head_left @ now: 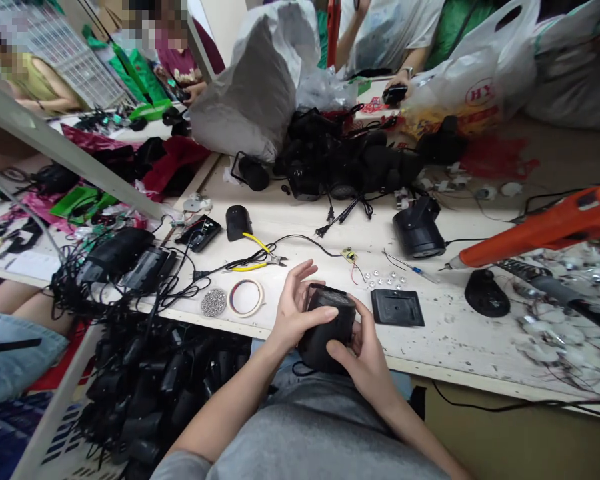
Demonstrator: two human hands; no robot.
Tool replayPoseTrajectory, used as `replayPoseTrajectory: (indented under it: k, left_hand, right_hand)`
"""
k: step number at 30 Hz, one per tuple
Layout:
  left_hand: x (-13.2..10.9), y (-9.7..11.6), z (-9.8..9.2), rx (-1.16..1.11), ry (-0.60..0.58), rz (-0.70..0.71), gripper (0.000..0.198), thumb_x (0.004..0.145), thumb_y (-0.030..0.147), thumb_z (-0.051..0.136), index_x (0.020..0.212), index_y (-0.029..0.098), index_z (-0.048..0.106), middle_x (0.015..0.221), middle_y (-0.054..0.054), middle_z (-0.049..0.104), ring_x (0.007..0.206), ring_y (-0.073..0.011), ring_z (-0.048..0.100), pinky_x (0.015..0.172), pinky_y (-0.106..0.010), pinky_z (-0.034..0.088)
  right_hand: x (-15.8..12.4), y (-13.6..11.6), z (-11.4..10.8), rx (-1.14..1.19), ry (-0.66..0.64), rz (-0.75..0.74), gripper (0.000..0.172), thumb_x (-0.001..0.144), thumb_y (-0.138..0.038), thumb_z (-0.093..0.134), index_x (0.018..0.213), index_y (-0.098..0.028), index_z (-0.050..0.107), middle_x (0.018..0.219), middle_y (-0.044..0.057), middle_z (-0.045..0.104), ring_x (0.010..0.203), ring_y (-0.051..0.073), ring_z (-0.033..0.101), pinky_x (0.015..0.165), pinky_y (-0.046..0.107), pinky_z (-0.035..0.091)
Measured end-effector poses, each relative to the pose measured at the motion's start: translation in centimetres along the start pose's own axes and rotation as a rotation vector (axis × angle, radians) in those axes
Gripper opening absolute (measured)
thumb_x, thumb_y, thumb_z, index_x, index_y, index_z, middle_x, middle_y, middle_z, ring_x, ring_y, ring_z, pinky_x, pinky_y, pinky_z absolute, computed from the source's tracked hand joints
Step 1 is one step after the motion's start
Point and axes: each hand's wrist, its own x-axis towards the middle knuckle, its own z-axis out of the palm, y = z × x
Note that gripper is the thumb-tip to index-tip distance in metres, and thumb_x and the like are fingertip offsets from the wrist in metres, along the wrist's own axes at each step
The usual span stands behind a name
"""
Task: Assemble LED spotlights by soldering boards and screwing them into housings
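Observation:
Above the bench's front edge, close to my lap, I hold a black lamp housing (pixel 325 347) with a thin bracket along its top. My left hand (pixel 295 310) grips its left side, the thumb across the front and the index finger raised. The right hand (pixel 367 347) wraps the lower right side, its thumb on the front. A black cord hangs under the housing. Just right of it lie a flat black plate (pixel 397 308) and several small clear lenses (pixel 385 279). To the left are a masking tape roll (pixel 245 297), a dish of screws (pixel 213 302) and yellow-handled cutting pliers (pixel 260 255).
An orange electric screwdriver (pixel 535 227) hangs at the right, near a black stand (pixel 487 293) and wired white parts (pixel 575 333). Black lamps (pixel 340 160) are heaped behind. A white crate (pixel 70 433) of black housings stands lower left. Other people work nearby.

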Motion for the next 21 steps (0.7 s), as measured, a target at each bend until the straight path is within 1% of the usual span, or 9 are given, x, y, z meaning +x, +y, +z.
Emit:
replayPoseTrajectory:
  k: [2, 5, 8, 10, 13, 14, 16, 18, 21]
  left_hand:
    - [0.6, -0.6, 0.0, 0.037, -0.049, 0.038, 0.088, 0.056, 0.046, 0.094, 0.131, 0.024, 0.053, 0.141, -0.014, 0.055, 0.12, -0.0273, 0.06, 0.107, -0.043, 0.045]
    - [1.3, -1.4, -0.4, 0.128, -0.088, 0.04, 0.071, 0.066, 0.048, 0.087, 0.125, 0.022, 0.056, 0.137, -0.014, 0.059, 0.126, -0.0287, 0.059, 0.109, -0.044, 0.044]
    - [1.6, -1.8, -0.9, 0.293, -0.039, 0.014, 0.077, 0.066, 0.046, 0.087, 0.131, 0.023, 0.054, 0.145, -0.015, 0.054, 0.134, -0.0314, 0.053, 0.112, -0.048, 0.041]
    - [1.7, -2.0, -1.0, 0.32, -0.007, -0.05, 0.086, 0.063, 0.046, 0.089, 0.136, 0.021, 0.051, 0.143, -0.016, 0.055, 0.13, -0.0321, 0.056, 0.111, -0.05, 0.043]
    - [1.9, -2.3, -0.7, 0.251, 0.021, -0.153, 0.086, 0.061, 0.047, 0.089, 0.133, 0.019, 0.053, 0.122, -0.015, 0.066, 0.115, -0.0289, 0.065, 0.104, -0.048, 0.048]
    - [2.0, -2.5, -0.5, 0.241, 0.037, -0.162, 0.085, 0.059, 0.046, 0.09, 0.131, 0.019, 0.054, 0.117, -0.013, 0.067, 0.111, -0.0277, 0.066, 0.103, -0.047, 0.049]
    - [2.3, -2.8, -0.1, 0.242, 0.088, -0.158, 0.083, 0.054, 0.041, 0.093, 0.126, 0.019, 0.057, 0.11, -0.011, 0.068, 0.105, -0.0259, 0.067, 0.1, -0.045, 0.051]
    - [2.7, -3.0, 0.2, 0.238, 0.13, -0.144, 0.08, 0.051, 0.036, 0.093, 0.121, 0.019, 0.06, 0.107, -0.009, 0.068, 0.102, -0.0242, 0.066, 0.098, -0.043, 0.051]
    - [3.3, -3.2, 0.4, 0.247, 0.122, -0.099, 0.074, 0.05, 0.033, 0.091, 0.116, 0.019, 0.06, 0.106, -0.008, 0.068, 0.099, -0.0224, 0.065, 0.096, -0.04, 0.051]
  right_hand:
    - [0.3, 0.0, -0.2, -0.019, 0.0, 0.042, 0.1, 0.072, -0.065, 0.075, 0.148, -0.021, 0.026, 0.125, 0.018, 0.069, 0.108, 0.03, 0.071, 0.09, 0.044, 0.058]
    - [1.1, 0.2, -0.8, -0.103, 0.059, 0.101, 0.104, 0.071, -0.067, 0.073, 0.151, -0.02, 0.026, 0.12, 0.016, 0.072, 0.1, 0.029, 0.073, 0.087, 0.046, 0.058]
    - [2.0, 0.3, -1.5, -0.204, 0.089, 0.116, 0.107, 0.072, -0.067, 0.071, 0.155, -0.019, 0.024, 0.114, 0.014, 0.074, 0.096, 0.03, 0.073, 0.084, 0.047, 0.058]
    - [2.3, 0.0, -1.7, -0.312, 0.095, 0.075, 0.103, 0.074, -0.065, 0.068, 0.156, -0.018, 0.028, 0.111, 0.014, 0.074, 0.096, 0.031, 0.073, 0.083, 0.047, 0.058]
    - [2.4, -1.1, -2.4, -0.545, 0.127, -0.017, 0.089, 0.076, -0.067, 0.067, 0.147, -0.016, 0.048, 0.093, 0.012, 0.075, 0.083, 0.033, 0.072, 0.079, 0.049, 0.057]
    - [2.3, -1.7, -2.9, -0.605, 0.174, -0.062, 0.083, 0.075, -0.068, 0.068, 0.139, -0.017, 0.056, 0.086, 0.011, 0.074, 0.077, 0.031, 0.071, 0.077, 0.049, 0.057]
    - [2.0, -3.4, -4.8, -0.655, 0.348, -0.18, 0.07, 0.075, -0.069, 0.068, 0.125, -0.019, 0.066, 0.082, 0.009, 0.072, 0.07, 0.027, 0.067, 0.074, 0.047, 0.058]
    - [1.8, -5.5, -7.6, -0.623, 0.546, -0.293, 0.062, 0.081, -0.064, 0.067, 0.127, -0.022, 0.065, 0.095, 0.01, 0.072, 0.075, 0.025, 0.067, 0.072, 0.044, 0.059]
    - [2.0, -8.6, -11.8, -0.528, 0.503, -0.387, 0.064, 0.083, -0.061, 0.066, 0.135, -0.025, 0.057, 0.1, 0.009, 0.072, 0.083, 0.026, 0.07, 0.072, 0.043, 0.061]
